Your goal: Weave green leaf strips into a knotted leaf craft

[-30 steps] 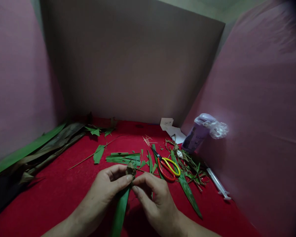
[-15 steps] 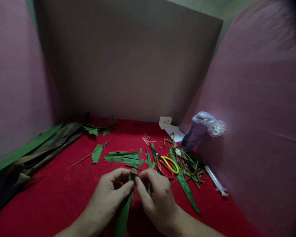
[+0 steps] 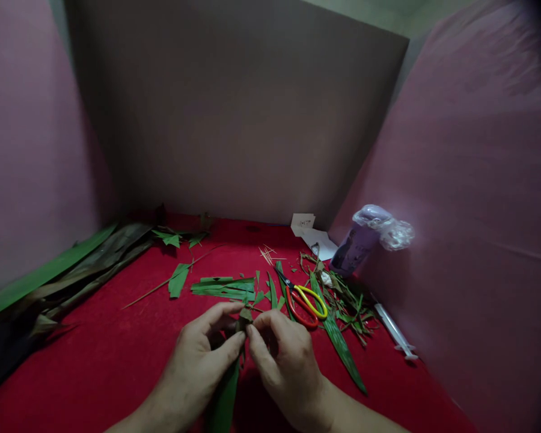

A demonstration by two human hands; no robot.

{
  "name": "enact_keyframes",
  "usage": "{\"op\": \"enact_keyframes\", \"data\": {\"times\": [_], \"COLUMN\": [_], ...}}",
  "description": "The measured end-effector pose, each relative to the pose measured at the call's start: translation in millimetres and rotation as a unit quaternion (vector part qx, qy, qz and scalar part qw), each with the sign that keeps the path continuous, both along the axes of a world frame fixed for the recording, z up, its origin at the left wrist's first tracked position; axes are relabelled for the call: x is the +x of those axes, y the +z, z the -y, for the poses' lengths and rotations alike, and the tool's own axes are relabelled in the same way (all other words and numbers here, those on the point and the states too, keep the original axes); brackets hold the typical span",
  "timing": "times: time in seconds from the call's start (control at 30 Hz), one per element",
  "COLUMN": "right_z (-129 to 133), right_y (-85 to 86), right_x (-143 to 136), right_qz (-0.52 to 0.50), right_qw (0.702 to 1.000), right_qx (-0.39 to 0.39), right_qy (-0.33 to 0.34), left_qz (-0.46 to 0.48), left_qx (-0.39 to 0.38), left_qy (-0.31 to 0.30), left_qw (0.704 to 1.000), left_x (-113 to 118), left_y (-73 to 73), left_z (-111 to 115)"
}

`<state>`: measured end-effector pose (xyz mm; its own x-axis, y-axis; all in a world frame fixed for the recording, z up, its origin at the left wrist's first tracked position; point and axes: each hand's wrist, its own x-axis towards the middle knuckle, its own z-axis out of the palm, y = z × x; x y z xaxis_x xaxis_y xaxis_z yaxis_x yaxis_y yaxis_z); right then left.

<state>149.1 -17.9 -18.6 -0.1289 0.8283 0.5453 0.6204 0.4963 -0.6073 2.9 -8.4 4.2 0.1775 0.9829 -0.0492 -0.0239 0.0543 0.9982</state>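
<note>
Low in the middle of the head view, my left hand pinches a long green leaf near its upper end, thumb against fingers. The leaf's free length hangs down toward me. A small brownish folded leaf piece shows at the top, between both hands. My right hand is closed, with thumb and forefinger pressed on the right side of that same piece. The fingertips partly hide how the pieces join. Just beyond my right hand lie scissors with one red and one yellow handle, blades pointing away.
On the red cloth lie cut leaf strips, a leaf on a stick, toothpicks and a heap of scraps. A plastic-wrapped purple cup, a syringe and white papers stand or lie right. Long leaves lie left.
Both hands keep their pinch on the leaf, with only slight finger movement. The brownish piece at the top appears tilted a little differently. Nothing else has visibly moved.
</note>
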Motion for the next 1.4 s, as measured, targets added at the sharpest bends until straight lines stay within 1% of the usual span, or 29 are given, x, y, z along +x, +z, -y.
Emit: {"op": "enact_keyframes", "data": {"times": [0.13,0.27,0.43,0.6,0.67,0.77,0.83,0.9,1.03,1.17,1.23,1.4], "right_z": [1,0,-2,-4,-4,-5,-6,-6,-6,-5,-5,-4], "right_y": [-2.0,2.4,9.4,14.5,15.8,15.6,13.8,11.3,9.1,11.9,13.2,14.5], "right_x": [0,-1,-1,-1,-1,0,0,0,0,-1,-1,-2], "right_qz": [0.001,-0.027,-0.07,-0.1,-0.127,-0.153,-0.152,-0.144,-0.132,-0.122,-0.121,-0.129], "right_qw": [1.0,0.998,0.993,0.981,0.971,0.959,0.957,0.958,0.958,0.96,0.96,0.957], "right_qx": [-0.005,-0.029,-0.082,-0.155,-0.194,-0.228,-0.233,-0.236,-0.238,-0.239,-0.239,-0.242], "right_qy": [0.015,0.045,0.056,0.06,0.065,0.074,0.079,0.083,0.089,0.084,0.085,0.089], "left_qz": [0.027,0.029,0.046,0.054,0.052,0.079,0.107,0.124,0.136,0.135,0.135,0.151], "left_qx": [-0.02,-0.019,-0.021,-0.039,-0.05,-0.081,-0.111,-0.132,-0.127,-0.102,-0.103,-0.119], "left_qy": [-0.002,0.008,0.034,0.033,0.022,-0.027,-0.063,-0.081,-0.068,-0.05,-0.048,-0.079], "left_qw": [0.999,0.999,0.998,0.997,0.997,0.993,0.986,0.98,0.98,0.984,0.984,0.978], "left_x": [0,0,-1,-5,-6,-8,-8,-7,-7,-7,-7,-6], "left_y": [0.3,2.6,10.6,13.2,11.5,8.9,8.6,9.5,10.7,9.7,10.0,12.7], "left_z": [0,-1,-2,-5,-7,-7,-7,-6,-5,-6,-6,-5]}}
